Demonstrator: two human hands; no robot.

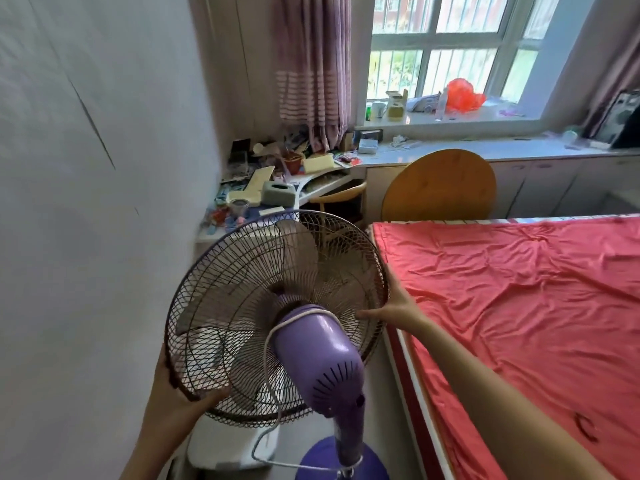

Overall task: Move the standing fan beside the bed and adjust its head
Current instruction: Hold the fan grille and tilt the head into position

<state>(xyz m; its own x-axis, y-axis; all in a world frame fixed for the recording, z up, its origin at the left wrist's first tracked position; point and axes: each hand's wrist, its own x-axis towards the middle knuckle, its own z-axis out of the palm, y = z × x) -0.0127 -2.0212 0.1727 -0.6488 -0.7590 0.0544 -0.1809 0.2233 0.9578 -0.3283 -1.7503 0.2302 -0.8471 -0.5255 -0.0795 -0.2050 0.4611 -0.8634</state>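
Observation:
A purple standing fan (322,355) stands between the white wall and the bed (519,306), seen from behind. Its dark wire cage (249,271) faces away from me, tilted, with greyish blades inside. A white cord loops around the motor housing and hangs down to the round purple base (311,462). My left hand (180,386) grips the cage's lower left rim. My right hand (394,306) holds the cage's right rim, next to the edge of the bed with its red sheet.
A cluttered desk (277,181) stands ahead in the corner under a striped curtain (311,64). A round wooden tabletop (440,185) leans at the bed's far end. A white box (235,445) sits on the floor beside the fan base. The windowsill (450,116) holds small items.

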